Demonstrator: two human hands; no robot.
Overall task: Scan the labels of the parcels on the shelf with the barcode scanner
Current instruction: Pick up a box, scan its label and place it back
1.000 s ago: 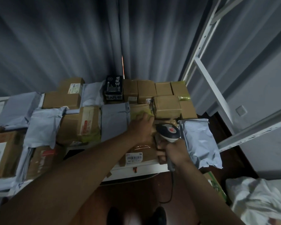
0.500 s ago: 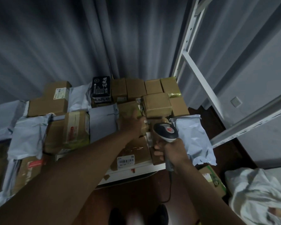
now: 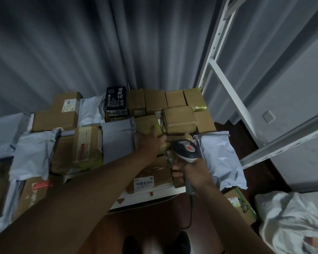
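Parcels crowd the white shelf (image 3: 154, 196), boxes of brown cardboard and soft grey plastic mailers packed edge to edge. The left hand (image 3: 150, 142) reaches in over them and grips a small box wrapped in yellowish tape (image 3: 147, 124), fingers curled over its near edge. Just to the right, the right hand (image 3: 193, 171) is closed round the handle of the barcode scanner (image 3: 186, 150), whose rounded black and grey head with a red mark sits close beside the left hand's knuckles, above the parcels. Its cord (image 3: 190, 213) drops past the shelf's front lip. A flat brown parcel with a white barcode label (image 3: 143, 183) lies at the front edge beneath both wrists. A crinkled grey mailer (image 3: 220, 158) overhangs the shelf's right end. Right of that, dark floor (image 3: 255, 173) lies open beside the white upright (image 3: 213, 50).
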